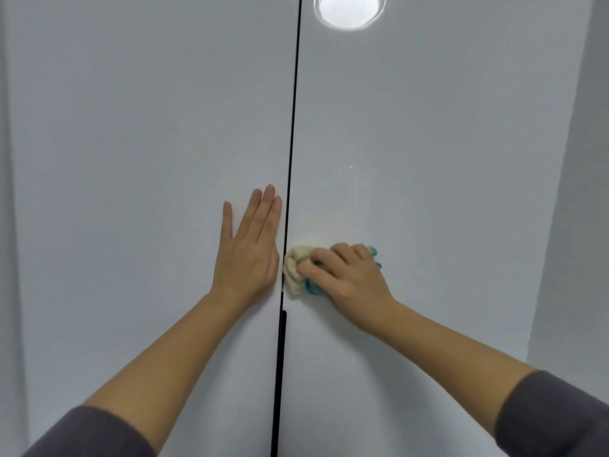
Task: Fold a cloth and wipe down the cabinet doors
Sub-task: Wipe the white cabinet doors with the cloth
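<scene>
Two glossy white cabinet doors fill the view, the left door [131, 159] and the right door [428, 143], split by a thin dark vertical gap [291, 127]. My left hand [248, 249] lies flat with straight fingers on the left door, just beside the gap. My right hand [346, 278] grips a bunched cream and teal cloth [295, 270] and holds it against the right door close to the gap. Most of the cloth is hidden under my fingers.
A round ceiling light reflects near the top of the right door [349, 9]. A dark handle strip [282, 357] runs along the gap below my hands. A pale wall [576, 225] borders the cabinet on the right.
</scene>
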